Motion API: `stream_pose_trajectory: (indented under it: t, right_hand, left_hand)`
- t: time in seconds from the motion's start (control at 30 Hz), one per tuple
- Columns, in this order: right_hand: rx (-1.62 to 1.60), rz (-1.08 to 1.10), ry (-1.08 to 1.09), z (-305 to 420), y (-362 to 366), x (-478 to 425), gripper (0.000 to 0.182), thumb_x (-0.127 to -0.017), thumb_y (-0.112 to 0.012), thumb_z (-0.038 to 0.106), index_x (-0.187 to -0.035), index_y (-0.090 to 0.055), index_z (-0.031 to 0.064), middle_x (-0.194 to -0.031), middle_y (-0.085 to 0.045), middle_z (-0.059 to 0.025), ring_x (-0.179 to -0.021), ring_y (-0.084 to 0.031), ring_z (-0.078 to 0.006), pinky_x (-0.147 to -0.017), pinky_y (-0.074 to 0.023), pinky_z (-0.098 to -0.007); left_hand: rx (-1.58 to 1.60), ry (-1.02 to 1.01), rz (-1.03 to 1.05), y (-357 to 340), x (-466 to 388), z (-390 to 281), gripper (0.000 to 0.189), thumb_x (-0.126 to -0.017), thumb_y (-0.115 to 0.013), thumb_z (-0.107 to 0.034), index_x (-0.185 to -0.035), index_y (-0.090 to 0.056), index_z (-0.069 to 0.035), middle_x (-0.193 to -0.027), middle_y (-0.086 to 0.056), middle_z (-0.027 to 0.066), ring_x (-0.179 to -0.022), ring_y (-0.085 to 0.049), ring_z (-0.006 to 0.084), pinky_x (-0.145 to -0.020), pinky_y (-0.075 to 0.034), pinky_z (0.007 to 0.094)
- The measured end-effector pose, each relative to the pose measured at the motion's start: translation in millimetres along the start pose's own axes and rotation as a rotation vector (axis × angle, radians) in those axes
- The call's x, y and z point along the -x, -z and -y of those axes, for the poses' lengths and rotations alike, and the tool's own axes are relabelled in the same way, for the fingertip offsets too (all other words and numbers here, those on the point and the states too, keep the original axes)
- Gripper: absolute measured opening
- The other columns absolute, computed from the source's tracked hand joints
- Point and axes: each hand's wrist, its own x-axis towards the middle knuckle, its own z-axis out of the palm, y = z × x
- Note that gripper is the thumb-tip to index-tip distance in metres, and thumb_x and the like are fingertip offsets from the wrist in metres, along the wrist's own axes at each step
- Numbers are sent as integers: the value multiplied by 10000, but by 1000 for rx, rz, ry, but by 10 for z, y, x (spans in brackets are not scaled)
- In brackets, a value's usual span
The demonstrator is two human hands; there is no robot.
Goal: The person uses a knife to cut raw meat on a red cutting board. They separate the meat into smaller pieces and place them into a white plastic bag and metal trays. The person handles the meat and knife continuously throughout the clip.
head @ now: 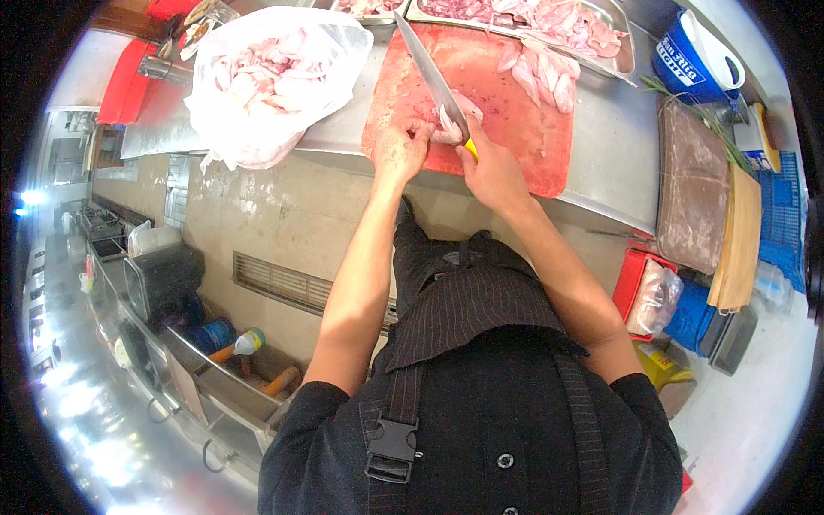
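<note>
In my right hand [494,172] is a kitchen knife [430,67] with a yellow handle, its long blade pointing away to the upper left. The blade lies over a piece of raw chicken [447,131], apparently a wing, on a stained red cutting board [470,77]. My left hand [402,149] grips the near left end of that piece with its fingertips. Several raw chicken pieces [544,77] are heaped at the board's far right corner. Left of the board, an open white plastic bag [347,45] holds a pile of raw chicken pieces [270,74].
Metal trays [621,48] of raw meat line the far side of the steel counter [602,148]. A blue bucket [689,61] and a brown board [692,183] stand at right. A red bin [644,290] is below. A floor grate [283,280] lies behind my left arm.
</note>
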Motion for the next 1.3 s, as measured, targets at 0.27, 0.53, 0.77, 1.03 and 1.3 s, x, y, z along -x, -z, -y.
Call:
stream_pose_trajectory:
  t: [0.27, 0.53, 0.77, 1.03, 1.3]
  right_hand:
    - [2, 20, -36, 6, -26, 6, 606, -988, -594, 218, -1517, -370, 22, -831, -690, -298, -790, -680, -507, -714, -510, -621]
    - [-34, 20, -65, 25, -17, 5, 638, -984, -612, 216, -1544, -354, 51, -859, -683, -317, -821, -670, -522, -734, -493, -616]
    - [20, 19, -38, -19, -43, -12, 607, -989, -600, 220, -1514, -369, 20, -843, -691, -304, -805, -682, -511, -718, -509, -626]
    - [-21, 23, -69, 30, -15, -9, 623, -993, -598, 222, -1531, -352, 27, -826, -681, -314, -784, -668, -526, -711, -496, -630]
    - [-2, 15, -36, -8, -42, -6, 622, -991, -596, 212, -1526, -335, 30, -825, -678, -328, -795, -676, -528, -715, -501, -641]
  left_hand:
    - [-169, -191, -387, -3, 68, 88, 167, -927, -691, -213, -923, -774, -68, -856, -718, 207, -802, -710, 350, -752, -526, 454]
    - [192, -204, -176, -86, 66, -8, 174, -976, -651, -148, -898, -633, 6, -812, -655, 202, -766, -639, 348, -747, -501, 450]
    - [56, -310, -151, -149, -17, 81, 114, -989, -586, -83, -928, -567, 11, -910, -654, 253, -892, -650, 435, -789, -490, 509]
    - [-122, -224, 3, 136, 223, 108, 116, -949, -661, -98, -941, -615, 8, -786, -676, 214, -777, -677, 393, -725, -508, 494]
    - [122, -48, -113, -70, 298, -16, 221, -878, -771, -118, -1086, -774, -42, -722, -681, 96, -633, -602, 156, -648, -507, 324]
